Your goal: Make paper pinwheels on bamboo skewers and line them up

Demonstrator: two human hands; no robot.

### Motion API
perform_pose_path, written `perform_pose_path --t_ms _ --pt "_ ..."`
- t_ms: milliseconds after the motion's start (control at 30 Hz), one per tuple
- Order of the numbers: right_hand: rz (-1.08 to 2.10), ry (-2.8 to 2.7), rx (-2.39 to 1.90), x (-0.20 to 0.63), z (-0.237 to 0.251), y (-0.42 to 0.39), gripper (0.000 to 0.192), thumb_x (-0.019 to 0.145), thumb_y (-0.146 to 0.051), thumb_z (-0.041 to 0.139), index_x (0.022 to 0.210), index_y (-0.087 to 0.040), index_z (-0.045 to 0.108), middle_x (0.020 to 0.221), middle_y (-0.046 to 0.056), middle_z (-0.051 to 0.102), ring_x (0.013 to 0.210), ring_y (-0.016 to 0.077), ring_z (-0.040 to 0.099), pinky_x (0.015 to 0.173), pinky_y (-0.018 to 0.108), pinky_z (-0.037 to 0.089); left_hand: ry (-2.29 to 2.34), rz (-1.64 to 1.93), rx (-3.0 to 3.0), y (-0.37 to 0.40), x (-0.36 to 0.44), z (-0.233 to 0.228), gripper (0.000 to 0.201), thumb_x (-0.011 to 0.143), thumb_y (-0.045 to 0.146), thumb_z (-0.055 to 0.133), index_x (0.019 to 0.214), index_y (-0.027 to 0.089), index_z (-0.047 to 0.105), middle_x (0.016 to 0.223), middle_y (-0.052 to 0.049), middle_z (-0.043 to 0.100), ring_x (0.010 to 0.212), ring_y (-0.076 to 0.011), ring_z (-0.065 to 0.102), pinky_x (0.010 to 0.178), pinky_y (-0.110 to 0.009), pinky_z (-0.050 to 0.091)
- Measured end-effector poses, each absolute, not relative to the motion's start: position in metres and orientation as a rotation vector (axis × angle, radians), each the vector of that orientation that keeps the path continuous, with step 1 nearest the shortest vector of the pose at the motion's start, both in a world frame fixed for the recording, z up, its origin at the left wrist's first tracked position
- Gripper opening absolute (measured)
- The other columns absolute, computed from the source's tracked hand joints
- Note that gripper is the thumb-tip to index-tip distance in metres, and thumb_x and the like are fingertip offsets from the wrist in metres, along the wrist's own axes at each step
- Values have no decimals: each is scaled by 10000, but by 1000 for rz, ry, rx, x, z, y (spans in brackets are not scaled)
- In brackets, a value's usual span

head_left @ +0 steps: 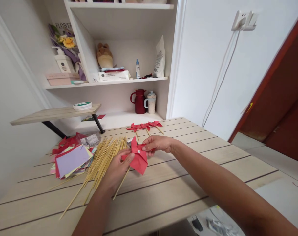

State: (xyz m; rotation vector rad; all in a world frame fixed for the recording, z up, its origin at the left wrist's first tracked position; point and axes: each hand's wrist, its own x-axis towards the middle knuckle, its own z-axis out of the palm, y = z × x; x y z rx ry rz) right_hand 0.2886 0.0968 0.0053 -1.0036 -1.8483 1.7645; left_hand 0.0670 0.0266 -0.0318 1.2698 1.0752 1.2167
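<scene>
Between my two hands, above the table, is a red paper pinwheel (139,161) with a small shiny pin at its centre. A thin wooden stick (121,183) slants down from it toward the table's front. My left hand (119,165) grips the pinwheel's left side, thumb on the paper. On its upper right, my right hand (156,144) pinches a blade between thumb and fingers. Left of my left hand lies a spread of wooden sticks (102,160). Several red pinwheels (145,126) on sticks rest in a row at the table's back.
A stack of coloured paper (72,161) lies at the left, beside crumpled red pieces (67,144) and a clear plastic packet (91,139). A small raised stand (53,114) is behind them. At the back stand a dark red jug (139,102) and a cup (151,103).
</scene>
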Motion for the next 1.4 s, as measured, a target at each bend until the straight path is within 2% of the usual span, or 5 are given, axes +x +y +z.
perform_pose_path --t_ms 533,833,1067,1267,1400 --pt "1715 -1692 -1026 290 1 96 309 726 -420 798 659 -160 645 571 -12 647 519 86 558 559 222 460 1247 1172 1453 37 68 -21 378 662 530 773 782 172 761 849 -49 715 831 -213 612 786 -307 451" --pt "1718 -1658 -919 292 -8 89 363 706 -468 799 649 -158 618 556 -14 635 507 94 534 559 241 442 995 1116 1299 28 80 -22 503 735 545 737 1049 152 727 993 -109 747 902 -234 669 852 -346 488" --pt "1729 -1670 -924 283 -11 82 384 723 -491 780 647 -163 596 559 -13 609 526 102 535 581 252 452 1068 1071 1271 25 75 -29 410 691 492 792 887 133 759 846 -94 756 762 -211 676 765 -324 506" --pt "1090 -1525 -1050 274 -13 70 303 814 -416 688 1042 -236 600 780 -18 599 685 135 577 641 267 454 1132 1213 1144 27 72 -34 407 665 523 793 811 145 750 755 -58 729 660 -180 648 628 -281 483" --pt "803 -1602 -967 258 -7 50 134 834 -347 640 844 -215 619 745 0 599 657 140 529 628 279 448 1169 1333 1078 28 72 -35 427 658 513 800 876 149 753 748 -50 723 688 -187 661 673 -304 510"
